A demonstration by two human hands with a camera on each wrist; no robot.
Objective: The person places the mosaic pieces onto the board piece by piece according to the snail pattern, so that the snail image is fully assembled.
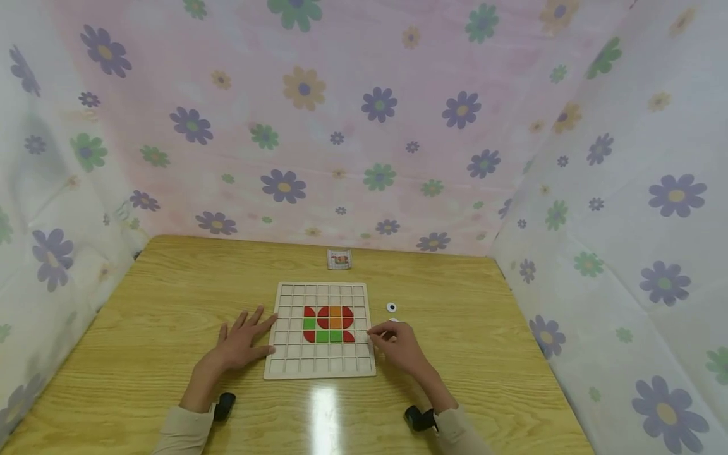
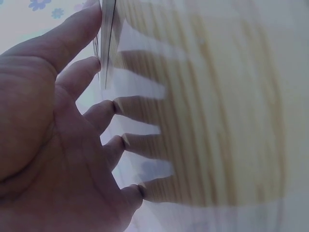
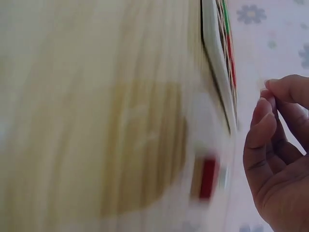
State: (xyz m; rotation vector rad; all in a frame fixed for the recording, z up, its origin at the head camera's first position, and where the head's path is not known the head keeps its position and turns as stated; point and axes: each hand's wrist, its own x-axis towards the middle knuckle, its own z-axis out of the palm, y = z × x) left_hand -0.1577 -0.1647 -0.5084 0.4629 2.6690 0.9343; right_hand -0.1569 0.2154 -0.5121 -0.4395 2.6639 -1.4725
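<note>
A light wooden grid board (image 1: 291,364) lies on the table with red, orange and green flat tiles (image 1: 322,336) set in its middle cells. Fingers spread, my left hand (image 1: 239,346) rests on the table, its thumb and index finger at the board's left edge. In the left wrist view the other fingertips (image 2: 120,141) touch the tabletop. My right hand (image 1: 400,346) is by the board's right edge, thumb and index fingertips (image 3: 272,84) together and nothing showing between them. A blurred red piece (image 3: 207,178) appears near this hand in the right wrist view.
A white disc with a black dot (image 1: 391,307) lies right of the board, with another white piece (image 1: 394,320) partly hidden behind my right hand. A small picture card (image 1: 339,260) lies beyond the board. Flowered cloth (image 1: 341,126) walls surround the wooden table (image 1: 472,303).
</note>
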